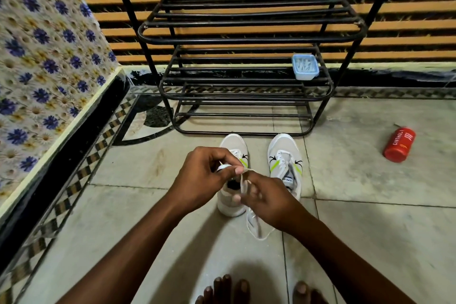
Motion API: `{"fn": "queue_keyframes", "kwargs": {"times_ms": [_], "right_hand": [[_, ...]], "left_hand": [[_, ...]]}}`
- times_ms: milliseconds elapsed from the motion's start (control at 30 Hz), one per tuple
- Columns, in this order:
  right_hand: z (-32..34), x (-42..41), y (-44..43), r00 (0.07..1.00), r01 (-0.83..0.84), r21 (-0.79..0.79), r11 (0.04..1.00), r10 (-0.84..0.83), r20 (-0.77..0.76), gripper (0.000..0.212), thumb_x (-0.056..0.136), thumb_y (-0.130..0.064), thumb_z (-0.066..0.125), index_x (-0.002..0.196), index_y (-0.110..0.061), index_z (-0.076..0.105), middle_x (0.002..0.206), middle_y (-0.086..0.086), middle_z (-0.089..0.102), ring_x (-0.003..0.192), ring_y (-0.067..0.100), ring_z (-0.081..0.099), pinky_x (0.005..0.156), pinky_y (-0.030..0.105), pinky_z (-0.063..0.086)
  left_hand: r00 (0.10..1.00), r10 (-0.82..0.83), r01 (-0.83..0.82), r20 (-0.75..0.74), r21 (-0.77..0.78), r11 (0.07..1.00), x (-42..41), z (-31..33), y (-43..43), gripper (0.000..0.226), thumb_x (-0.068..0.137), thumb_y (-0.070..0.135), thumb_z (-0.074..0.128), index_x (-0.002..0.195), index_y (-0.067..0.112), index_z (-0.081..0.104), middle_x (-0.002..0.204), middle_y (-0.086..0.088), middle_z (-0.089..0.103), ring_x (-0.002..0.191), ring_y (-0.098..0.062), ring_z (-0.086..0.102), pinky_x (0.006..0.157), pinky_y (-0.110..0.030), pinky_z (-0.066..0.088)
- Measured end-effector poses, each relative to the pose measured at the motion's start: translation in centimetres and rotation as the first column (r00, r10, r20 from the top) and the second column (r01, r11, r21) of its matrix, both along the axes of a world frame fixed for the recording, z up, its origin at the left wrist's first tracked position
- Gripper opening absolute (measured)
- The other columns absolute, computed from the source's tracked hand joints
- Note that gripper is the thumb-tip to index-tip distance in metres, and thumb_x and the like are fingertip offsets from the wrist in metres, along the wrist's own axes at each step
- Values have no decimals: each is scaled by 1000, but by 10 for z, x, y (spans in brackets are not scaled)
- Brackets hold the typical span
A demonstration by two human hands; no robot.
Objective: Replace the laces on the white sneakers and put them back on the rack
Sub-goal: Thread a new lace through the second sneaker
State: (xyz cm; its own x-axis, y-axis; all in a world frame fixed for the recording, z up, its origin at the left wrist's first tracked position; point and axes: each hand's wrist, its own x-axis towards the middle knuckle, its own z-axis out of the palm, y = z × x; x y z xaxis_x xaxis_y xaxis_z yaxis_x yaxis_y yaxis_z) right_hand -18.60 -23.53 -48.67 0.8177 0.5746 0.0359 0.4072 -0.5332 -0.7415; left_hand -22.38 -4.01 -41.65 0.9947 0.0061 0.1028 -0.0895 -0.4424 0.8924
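You are pinching the white lace (243, 181) between the thumb and fingers of your left hand (204, 175), right above the left sneaker (230, 205). Your right hand (269, 202) is curling round the same lace nearer you, its slack looping toward the floor (148, 205). That shoe and the right sneaker (283, 153) are standing toes toward the rack (246, 39), long axes running away from you, so its eyelets are likely lying just ahead of and below your left hand, the nearer one.

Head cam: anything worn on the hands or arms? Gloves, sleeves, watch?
Nothing worn. Left hand and right hand bare: no gloves, rings, watch or bands visible. Left forearm and right forearm bare to the frame edge; no sleeves in view.
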Motion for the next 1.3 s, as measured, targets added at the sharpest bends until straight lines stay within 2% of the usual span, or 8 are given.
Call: {"fn": "queue_keyframes", "kwargs": {"times_ms": [67, 167, 267, 500, 633, 867, 1133, 1300], "right_hand": [[12, -4, 8, 997, 9, 118, 993, -18, 81, 14, 94, -34, 59, 82, -29, 55, 59, -9, 46, 59, 6, 47, 59, 32, 37], [0, -1, -1, 995, 35, -95, 995, -26, 95, 28, 98, -26, 57, 73, -27, 45, 59, -8, 40, 67, 22, 50, 63, 32, 31], [-24, 0, -17, 997, 8, -278, 960, 13, 74, 22, 98, -27, 55, 78, -19, 50, 71, 0, 50, 80, 32, 57, 67, 33, 35], [-35, -9, -23, 980, -6, -211, 977, 48, 193, 28, 97, -28, 58, 77, -21, 40, 65, -4, 37, 69, 22, 40, 65, 33, 21], [-44, -16, -22, 979, -13, -227, 974, 59, 195, 27, 94, -24, 63, 75, -18, 45, 68, 7, 52, 68, 33, 54, 63, 31, 18], [-58, -28, -18, 989, 0, -230, 973, 34, 144, 17, 91, -21, 56, 79, -21, 45, 76, 8, 60, 78, 30, 60, 66, 32, 29], [-85, -38, -10, 981, -26, -429, 903, 107, 164, 32, 64, -28, 77, 91, -15, 67, 91, 4, 62, 83, 23, 66, 66, 26, 53], [-89, -40, -1, 977, -27, -587, 809, 145, 156, 47, 65, -31, 83, 104, -14, 63, 110, 9, 56, 97, 27, 60, 85, 31, 50]], "left_hand": [[1000, -5, 5, 13, -6, 1000, 1, 1, -4, 3, 87, 27, 79, 85, 24, 80, 81, -2, 77, 74, -37, 68, 68, -49, 57], [996, 35, -33, 79, -19, 999, 0, 8, -10, 9, 87, 11, 80, 84, 18, 81, 84, 4, 77, 73, -13, 71, 69, -37, 58], [985, 123, -118, 124, -44, 992, 3, 10, -14, 9, 86, 9, 80, 83, 17, 80, 79, 3, 76, 67, -18, 70, 67, -41, 60], [974, 192, -167, 121, -190, 967, 11, -3, -27, 10, 87, 4, 77, 81, 13, 77, 79, -2, 76, 75, -26, 73, 73, -51, 59], [961, 233, -182, 152, -290, 940, 16, -9, -35, 10, 90, -1, 72, 87, 7, 76, 89, -8, 77, 90, -30, 74, 86, -52, 58], [956, 124, -276, -265, -680, 680, 21, -18, -57, 9, 102, -1, 55, 102, -1, 63, 72, -20, 65, 73, -36, 72, 84, -51, 55], [947, 201, -262, -249, -244, 934, 18, -53, -52, 17, 97, -2, 61, 93, 8, 73, 64, 19, 61, 64, -4, 56, 74, -33, 47], [958, 157, -220, -238, -264, 939, 7, -56, -47, 23, 92, -10, 63, 92, 10, 75, 77, 0, 65, 75, -15, 63, 81, -44, 57]]}}
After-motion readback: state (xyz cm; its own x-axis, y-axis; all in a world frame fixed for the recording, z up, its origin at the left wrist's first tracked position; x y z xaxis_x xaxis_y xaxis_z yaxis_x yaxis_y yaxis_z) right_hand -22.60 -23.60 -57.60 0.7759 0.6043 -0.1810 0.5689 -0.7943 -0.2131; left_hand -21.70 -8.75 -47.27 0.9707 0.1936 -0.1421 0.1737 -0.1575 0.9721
